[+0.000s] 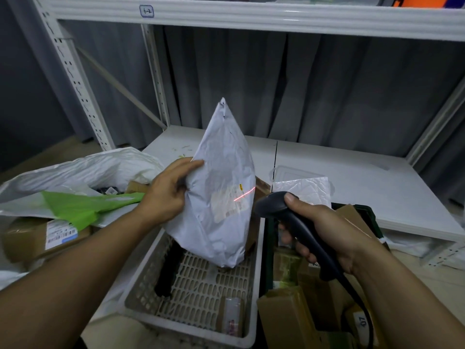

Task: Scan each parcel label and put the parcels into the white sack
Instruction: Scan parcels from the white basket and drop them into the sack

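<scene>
Over the slotted basket [198, 293], the right hand [327, 235] grips the scanner [299, 227], its red line crossing the label [232, 201] on the white parcel [221, 157], held upright, long axis vertical, by the left hand [167, 191] pinching its left edge. Beyond, leftward, the white sack [83, 170] gapes, nearest that left hand.

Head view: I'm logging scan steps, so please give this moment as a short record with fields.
parcel: white mailer, upright over the slatted basket
left hand: grips the parcel's left edge
right hand: holds the black scanner, aimed at the parcel
scan line: red, across the label
white sack: at left, mouth open
stage: scanning; parcel not yet in sack
</scene>
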